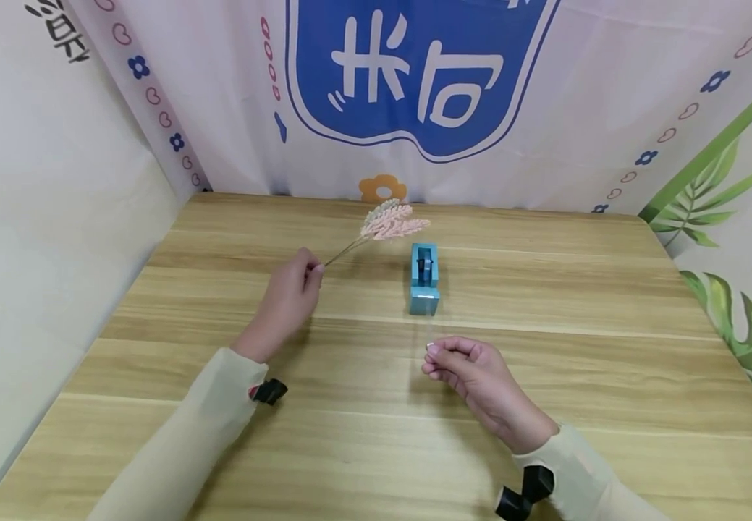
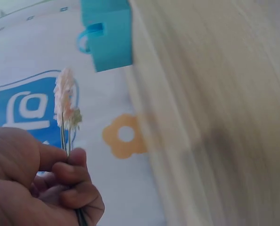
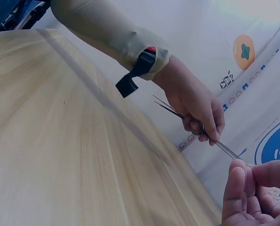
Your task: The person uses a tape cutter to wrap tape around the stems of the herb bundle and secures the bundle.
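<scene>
My left hand point(image 1: 287, 297) pinches the thin stems of some artificial flower sprigs point(image 1: 391, 221), whose pale pink and greenish heads point right. Close up in the left wrist view, thumb and fingers of the left hand point(image 2: 60, 181) close round the stems below the pink heads point(image 2: 63, 96). A blue tape dispenser point(image 1: 424, 282) stands on the table between and beyond the hands. Nearer to me, my right hand point(image 1: 473, 383) pinches the end of a clear tape strip point(image 1: 429, 329) that runs back to the dispenser's front. The right wrist view shows its fingertips pressed together point(image 3: 246, 181).
The wooden table point(image 1: 349, 456) reaches back to a printed cloth point(image 1: 232, 87) hanging behind it. White sheeting point(image 1: 43, 202) lines the left side, and leaf-patterned cloth point(image 1: 740, 253) the right. Small black devices point(image 1: 268, 391) are strapped to both wrists.
</scene>
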Action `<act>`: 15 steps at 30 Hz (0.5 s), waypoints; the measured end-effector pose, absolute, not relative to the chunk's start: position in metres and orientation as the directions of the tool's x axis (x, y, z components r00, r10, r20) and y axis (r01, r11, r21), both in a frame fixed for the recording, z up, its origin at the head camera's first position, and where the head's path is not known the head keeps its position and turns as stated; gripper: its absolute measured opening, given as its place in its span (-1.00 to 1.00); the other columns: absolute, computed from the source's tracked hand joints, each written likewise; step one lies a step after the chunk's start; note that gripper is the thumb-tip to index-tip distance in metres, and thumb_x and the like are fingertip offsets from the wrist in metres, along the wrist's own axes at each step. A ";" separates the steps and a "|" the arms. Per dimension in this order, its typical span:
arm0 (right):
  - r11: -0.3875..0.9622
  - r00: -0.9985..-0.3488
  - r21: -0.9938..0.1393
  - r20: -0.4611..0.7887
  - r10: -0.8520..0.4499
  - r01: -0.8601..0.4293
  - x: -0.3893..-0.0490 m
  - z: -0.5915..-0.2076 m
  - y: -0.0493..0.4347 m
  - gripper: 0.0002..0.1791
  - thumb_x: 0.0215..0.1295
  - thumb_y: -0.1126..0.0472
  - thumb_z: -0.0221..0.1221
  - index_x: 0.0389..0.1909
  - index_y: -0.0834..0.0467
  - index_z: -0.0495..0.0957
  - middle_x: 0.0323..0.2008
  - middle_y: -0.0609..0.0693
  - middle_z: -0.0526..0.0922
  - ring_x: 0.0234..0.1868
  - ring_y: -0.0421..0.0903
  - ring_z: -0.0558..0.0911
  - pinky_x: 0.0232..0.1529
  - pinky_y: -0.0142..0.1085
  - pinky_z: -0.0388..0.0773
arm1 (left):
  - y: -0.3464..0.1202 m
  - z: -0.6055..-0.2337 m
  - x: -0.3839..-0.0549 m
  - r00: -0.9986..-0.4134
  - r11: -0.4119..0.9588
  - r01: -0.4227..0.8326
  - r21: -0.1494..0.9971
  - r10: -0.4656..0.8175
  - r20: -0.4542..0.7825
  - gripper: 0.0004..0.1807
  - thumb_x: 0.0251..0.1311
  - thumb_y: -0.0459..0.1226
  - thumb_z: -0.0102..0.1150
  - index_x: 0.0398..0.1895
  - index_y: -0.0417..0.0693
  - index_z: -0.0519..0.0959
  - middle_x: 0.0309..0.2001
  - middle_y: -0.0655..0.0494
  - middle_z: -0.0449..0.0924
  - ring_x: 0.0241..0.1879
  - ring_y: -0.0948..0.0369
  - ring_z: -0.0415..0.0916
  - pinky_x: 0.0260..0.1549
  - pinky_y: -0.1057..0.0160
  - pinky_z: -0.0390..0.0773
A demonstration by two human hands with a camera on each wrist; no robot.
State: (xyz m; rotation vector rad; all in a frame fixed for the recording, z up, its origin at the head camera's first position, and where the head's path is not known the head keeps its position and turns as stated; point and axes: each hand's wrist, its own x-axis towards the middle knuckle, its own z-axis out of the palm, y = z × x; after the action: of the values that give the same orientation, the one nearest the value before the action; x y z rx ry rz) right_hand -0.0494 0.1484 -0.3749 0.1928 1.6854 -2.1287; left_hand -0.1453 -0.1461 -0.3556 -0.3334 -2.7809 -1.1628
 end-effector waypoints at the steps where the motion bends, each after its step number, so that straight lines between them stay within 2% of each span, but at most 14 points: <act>1: -0.180 -0.904 -0.897 -0.359 -0.234 0.403 -0.049 -0.375 0.148 -0.91 0.52 0.35 0.17 -0.11 0.29 0.62 -0.29 -0.10 0.76 -0.24 -0.25 0.74 -0.07 -0.43 0.71 | -0.150 -0.354 -0.142 -0.968 0.678 0.251 0.691 0.160 0.195 -0.78 0.62 -0.31 -0.07 -0.07 -0.31 0.51 -0.35 -0.15 0.58 -0.46 0.14 0.42 -0.46 0.27 0.44; 9: -0.163 -0.906 -0.904 -0.356 -0.229 0.396 -0.048 -0.374 0.151 -0.90 0.53 0.33 0.18 -0.09 0.29 0.61 -0.27 -0.08 0.76 -0.22 -0.25 0.74 -0.05 -0.42 0.71 | -0.180 -0.351 -0.116 -0.949 0.647 0.312 0.696 0.183 0.256 -0.85 0.54 -0.36 0.10 -0.14 -0.29 0.61 -0.36 -0.13 0.66 -0.47 0.27 0.42 -0.50 0.38 0.42; 15: -0.164 -0.915 -0.916 -0.323 -0.242 0.367 -0.047 -0.371 0.157 -0.92 0.53 0.30 0.18 -0.13 0.23 0.62 -0.25 -0.09 0.75 -0.20 -0.25 0.74 -0.03 -0.42 0.70 | -0.198 -0.351 -0.101 -0.960 0.628 0.277 0.727 0.209 0.186 -0.87 0.52 -0.32 0.15 -0.17 -0.24 0.62 -0.34 -0.08 0.68 -0.49 0.34 0.43 -0.52 0.37 0.43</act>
State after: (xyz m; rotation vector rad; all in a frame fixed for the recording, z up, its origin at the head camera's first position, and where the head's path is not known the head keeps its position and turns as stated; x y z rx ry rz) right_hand -0.0473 0.1567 -0.3708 0.1417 1.7181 -2.1280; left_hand -0.1010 -0.1976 -0.3511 -0.4124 -2.7583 -1.2544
